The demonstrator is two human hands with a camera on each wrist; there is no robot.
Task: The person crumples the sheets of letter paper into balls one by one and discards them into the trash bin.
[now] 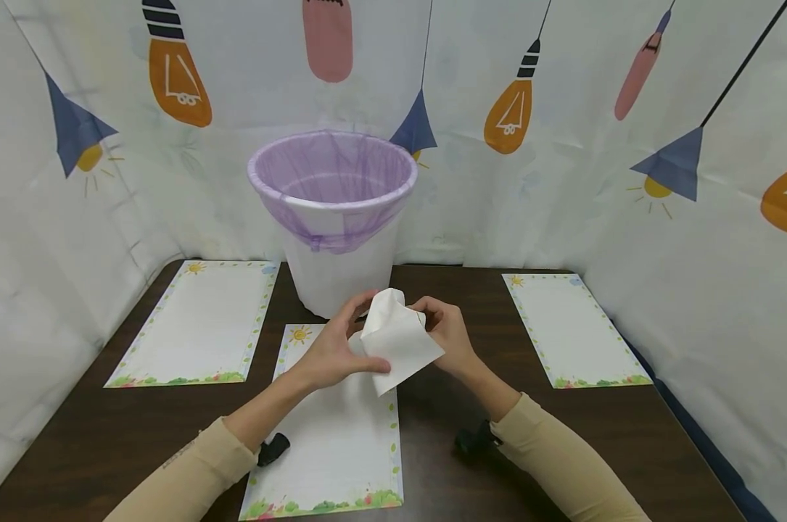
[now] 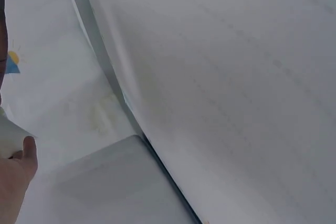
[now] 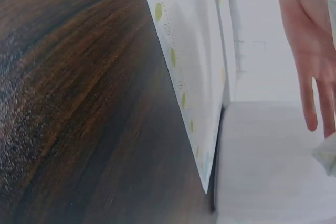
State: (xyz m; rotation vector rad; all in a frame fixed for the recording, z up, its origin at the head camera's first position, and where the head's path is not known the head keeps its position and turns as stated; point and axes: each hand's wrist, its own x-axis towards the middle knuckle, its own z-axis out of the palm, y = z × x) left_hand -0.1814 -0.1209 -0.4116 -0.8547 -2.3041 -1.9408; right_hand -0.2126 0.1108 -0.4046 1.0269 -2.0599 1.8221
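A folded or partly crumpled sheet of white paper [image 1: 402,344] is held between both hands above the table. My left hand [image 1: 333,354] grips its left side, thumb across the front and fingers behind. At its right edge my right hand [image 1: 450,335] pinches the sheet, some fingertips hidden behind it. In the left wrist view the left thumb [image 2: 30,150] lies along the paper [image 2: 11,136]. The right wrist view catches an outstretched hand [image 3: 310,51] and a corner of the paper [image 3: 326,156]. Below the hands lies a bordered sheet [image 1: 331,442] printed with a sun and leaves.
A white bin [image 1: 341,279] with a purple liner [image 1: 344,232] stands at the back, just beyond the hands. Matching bordered sheets lie at the left [image 1: 197,322] and right [image 1: 572,330] of the dark table [image 1: 497,464]. A printed curtain [image 1: 563,210] surrounds the table.
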